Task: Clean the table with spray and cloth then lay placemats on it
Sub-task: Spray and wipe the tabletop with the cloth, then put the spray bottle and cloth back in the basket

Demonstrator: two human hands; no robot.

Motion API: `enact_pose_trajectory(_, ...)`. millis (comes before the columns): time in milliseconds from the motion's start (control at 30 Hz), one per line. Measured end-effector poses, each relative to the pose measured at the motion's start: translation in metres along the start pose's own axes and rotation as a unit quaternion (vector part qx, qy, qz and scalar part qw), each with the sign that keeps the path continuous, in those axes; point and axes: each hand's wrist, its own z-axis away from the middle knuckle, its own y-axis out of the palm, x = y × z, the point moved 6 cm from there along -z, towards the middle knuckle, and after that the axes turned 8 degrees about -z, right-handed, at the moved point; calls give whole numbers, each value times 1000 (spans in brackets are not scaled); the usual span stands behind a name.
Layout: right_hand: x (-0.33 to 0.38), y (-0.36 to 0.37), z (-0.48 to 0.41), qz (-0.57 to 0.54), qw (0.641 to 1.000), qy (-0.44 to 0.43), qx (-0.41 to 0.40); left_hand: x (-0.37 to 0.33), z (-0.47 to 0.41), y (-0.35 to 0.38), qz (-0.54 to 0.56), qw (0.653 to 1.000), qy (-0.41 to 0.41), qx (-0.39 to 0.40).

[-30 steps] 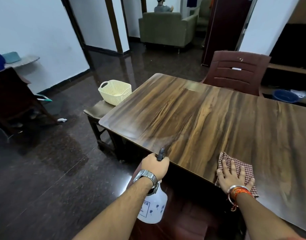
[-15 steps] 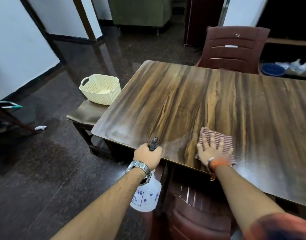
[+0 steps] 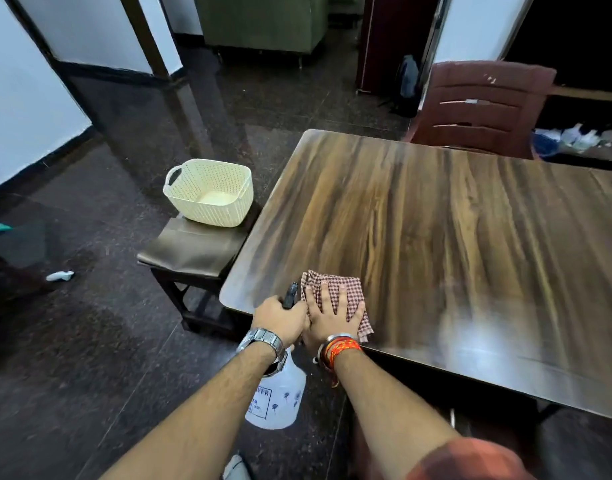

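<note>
A dark wood-grain table [image 3: 436,237] fills the right half of the view. Near its front left corner lies a red checked cloth [image 3: 346,289], and my right hand [image 3: 330,315] presses flat on it with the fingers spread. My left hand [image 3: 280,318] is closed around the black trigger head of a white spray bottle [image 3: 278,400], which hangs below the table edge just left of the cloth. The two hands touch side by side. No placemats are in view.
A cream plastic basket [image 3: 211,192] stands on a dark stool [image 3: 190,251] against the table's left end. A maroon plastic chair [image 3: 481,109] stands at the far side. The floor is dark and glossy, with a small white scrap [image 3: 59,275] at the left.
My right hand has slid the cloth leftward along the near edge toward the table's corner, until it meets my left hand. The spray bottle stays held low beside the table.
</note>
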Motion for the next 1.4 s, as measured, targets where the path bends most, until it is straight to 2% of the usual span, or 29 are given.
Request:
enact_pose_trajectory(200, 90, 19, -25, -6, 1000, 6, -3, 38, -71, -55, 1, 1000, 0, 21)
enact_pose_trajectory(467, 154, 39, -57, 16, 999, 40, 3, 52, -137, -95, -13, 999, 17, 50)
enact_pose_trajectory(833, 160, 8, -179, -41, 991, 116, -58, 9, -233, -117, 7, 994, 49, 94)
enact_pose_trajectory(1133, 156, -28, -271, -80, 981, 147, -98, -23, -313, -172, -1, 996, 85, 42)
enact_pose_trajectory(1333, 169, -40, -291, 3, 981, 176, -84, -25, -358, -209, -5, 994, 106, 14)
enact_pose_trajectory(1400, 178, -45, -299, -10, 981, 168, -99, -26, -374, -219, -7, 992, 122, 11)
